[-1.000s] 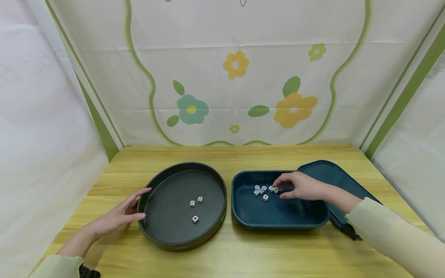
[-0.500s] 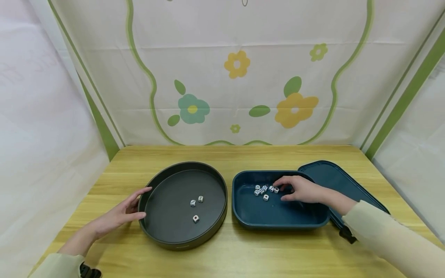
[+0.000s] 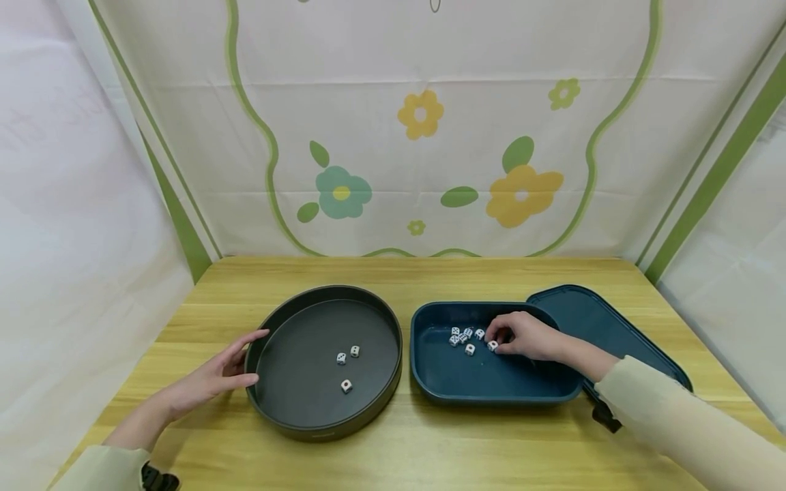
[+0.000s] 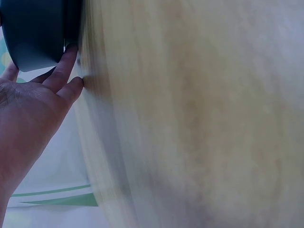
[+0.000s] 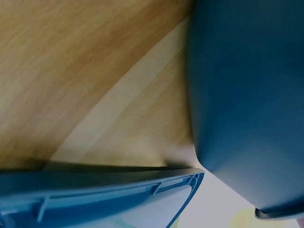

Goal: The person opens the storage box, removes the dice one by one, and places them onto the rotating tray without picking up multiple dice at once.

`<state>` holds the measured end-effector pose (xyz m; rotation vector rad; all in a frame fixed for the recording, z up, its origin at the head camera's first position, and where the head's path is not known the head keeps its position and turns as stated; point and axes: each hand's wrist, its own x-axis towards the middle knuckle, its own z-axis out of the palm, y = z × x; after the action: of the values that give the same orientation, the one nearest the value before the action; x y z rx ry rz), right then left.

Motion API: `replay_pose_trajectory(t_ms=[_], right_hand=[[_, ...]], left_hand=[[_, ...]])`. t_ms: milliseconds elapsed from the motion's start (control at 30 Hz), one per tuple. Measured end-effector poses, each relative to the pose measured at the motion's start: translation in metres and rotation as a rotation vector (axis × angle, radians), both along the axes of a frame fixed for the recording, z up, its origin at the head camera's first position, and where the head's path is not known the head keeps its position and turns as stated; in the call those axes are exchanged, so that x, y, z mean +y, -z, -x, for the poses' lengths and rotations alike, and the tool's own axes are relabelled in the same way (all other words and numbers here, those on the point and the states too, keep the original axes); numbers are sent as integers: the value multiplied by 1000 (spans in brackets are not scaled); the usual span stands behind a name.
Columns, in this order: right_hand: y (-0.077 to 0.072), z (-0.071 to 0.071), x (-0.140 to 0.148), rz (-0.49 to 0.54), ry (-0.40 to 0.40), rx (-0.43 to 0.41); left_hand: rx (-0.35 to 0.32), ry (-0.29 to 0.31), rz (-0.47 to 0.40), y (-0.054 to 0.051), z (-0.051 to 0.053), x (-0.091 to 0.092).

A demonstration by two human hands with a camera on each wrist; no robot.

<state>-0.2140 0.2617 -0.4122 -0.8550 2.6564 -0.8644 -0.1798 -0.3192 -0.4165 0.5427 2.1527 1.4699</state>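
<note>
My left hand (image 3: 205, 378) rests against the left side of a round dark grey pan (image 3: 322, 434), its index finger and thumb at the rim. The left wrist view shows that hand (image 4: 35, 111) beside the outer wall of the pan (image 4: 35, 33). Inside the pan lie three white dice (image 3: 346, 387), apart from each other. Over a dark blue rectangular box (image 3: 491, 378), my right hand (image 3: 528, 336) pinches a white die (image 3: 492, 346) between thumb and fingers near the box floor. Several other dice (image 3: 462, 337) sit to its left. The right wrist view shows no hand clearly.
A dark blue lid (image 3: 589, 314) lies right of the box, partly under it or behind the right forearm. Everything stands on a wooden table (image 3: 430, 450). A flower-printed curtain (image 3: 381, 136) closes off the back, and white cloth hangs at both sides.
My right hand's fingers have come together around one die, which has moved slightly toward me and right. The left hand and the dice in the pan stay put.
</note>
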Motion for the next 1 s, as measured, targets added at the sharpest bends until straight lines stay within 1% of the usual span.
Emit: replay_pose_trajectory(t_ms=[200,400,567,767,1000], right_hand=[[0,-1,0,-4,10,-8],[-9,-2,-1,3,22,-10],[-23,-2,-4,24,29,-25],[-44,-3,-14,53,-7,-27],[-69,-1,-35,72,-61,3]], left_hand=[[-5,-1,-3,1,0,1],[2,1,-4,-1,-1,1],[6,1,2,-1,-1,1],[-1,-3,5,0,0,1],[-2,-9,5,1,0,1]])
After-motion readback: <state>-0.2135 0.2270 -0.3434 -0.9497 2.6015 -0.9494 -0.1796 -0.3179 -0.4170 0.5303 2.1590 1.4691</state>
